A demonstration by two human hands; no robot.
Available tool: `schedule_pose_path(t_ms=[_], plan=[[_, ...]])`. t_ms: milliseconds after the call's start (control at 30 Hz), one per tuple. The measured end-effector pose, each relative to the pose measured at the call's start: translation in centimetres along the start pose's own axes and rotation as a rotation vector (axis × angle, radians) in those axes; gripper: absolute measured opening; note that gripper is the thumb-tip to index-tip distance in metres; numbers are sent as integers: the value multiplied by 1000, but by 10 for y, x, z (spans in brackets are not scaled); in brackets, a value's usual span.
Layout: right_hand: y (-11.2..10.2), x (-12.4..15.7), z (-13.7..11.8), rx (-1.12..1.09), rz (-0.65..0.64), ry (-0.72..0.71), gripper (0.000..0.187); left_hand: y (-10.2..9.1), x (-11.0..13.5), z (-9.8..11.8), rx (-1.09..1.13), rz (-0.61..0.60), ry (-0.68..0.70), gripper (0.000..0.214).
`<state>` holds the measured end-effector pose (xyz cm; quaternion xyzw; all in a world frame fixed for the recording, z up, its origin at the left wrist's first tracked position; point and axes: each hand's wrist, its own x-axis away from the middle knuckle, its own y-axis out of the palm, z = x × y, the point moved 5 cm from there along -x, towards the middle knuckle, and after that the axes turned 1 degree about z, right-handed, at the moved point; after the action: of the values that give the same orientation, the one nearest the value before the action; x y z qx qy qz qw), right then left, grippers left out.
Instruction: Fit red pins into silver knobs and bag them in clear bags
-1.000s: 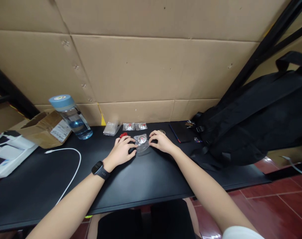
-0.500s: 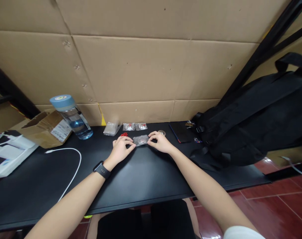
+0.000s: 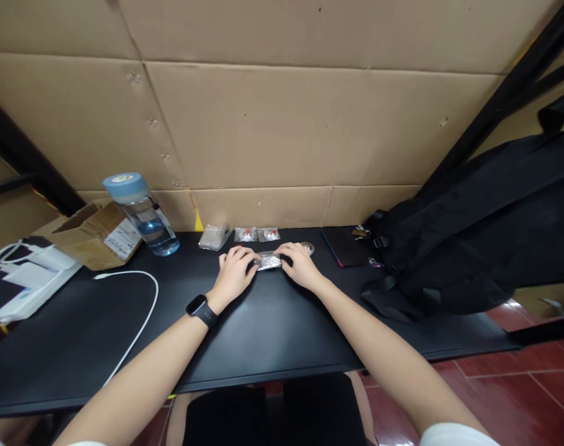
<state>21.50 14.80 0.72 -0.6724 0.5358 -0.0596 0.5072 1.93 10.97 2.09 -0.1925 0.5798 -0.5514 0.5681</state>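
Note:
Between my hands is a small clear plastic packet [image 3: 269, 261], low over the black table, with glare on its crinkled surface. My left hand [image 3: 235, 271] pinches its left end, and my right hand [image 3: 301, 265] grips the right end, fingers curled over the far edge. What the packet contains is hard to make out. Just beyond lie two small clear packets, a left packet [image 3: 245, 235] and a right packet [image 3: 268, 235], each with a round silvery item and a bit of red. A stack of clear plastic bags [image 3: 213, 237] sits to their left. Beside my right hand rests a tape roll [image 3: 308, 248].
Left on the table [image 3: 263, 334] stand a blue-lidded water bottle [image 3: 154, 232], an open cardboard box [image 3: 93, 241], a power strip [image 3: 35, 291] and a white cable [image 3: 154, 297]. Rightward are a dark flat case [image 3: 342, 249], keys [image 3: 360, 231] and a black backpack [image 3: 477, 229]. Cardboard [image 3: 263, 136] walls the back.
My fingers have curled further over the packet, and its near face now shines more brightly. The red cord by my left hand is now almost covered. The view has shifted slightly.

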Motion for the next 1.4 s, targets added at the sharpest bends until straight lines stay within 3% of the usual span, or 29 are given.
schedule_pose_path(t_ms=[167, 467, 733, 1067, 1400], plan=[[1, 1, -11, 32, -79, -86, 56, 6, 2, 4, 20, -47, 94, 29], [-1, 5, -18, 93, -168, -11, 44, 14, 4, -2, 53, -143, 65, 32], [5, 5, -6, -30, -183, 105, 44, 15, 2, -10, 160, -112, -43, 64], [6, 1, -7, -214, -155, 210, 29, 1, -3, -12, 271, -57, -176, 51], [3, 2, -9, -199, -123, 209, 37, 1, -3, -15, 373, -6, -240, 52]])
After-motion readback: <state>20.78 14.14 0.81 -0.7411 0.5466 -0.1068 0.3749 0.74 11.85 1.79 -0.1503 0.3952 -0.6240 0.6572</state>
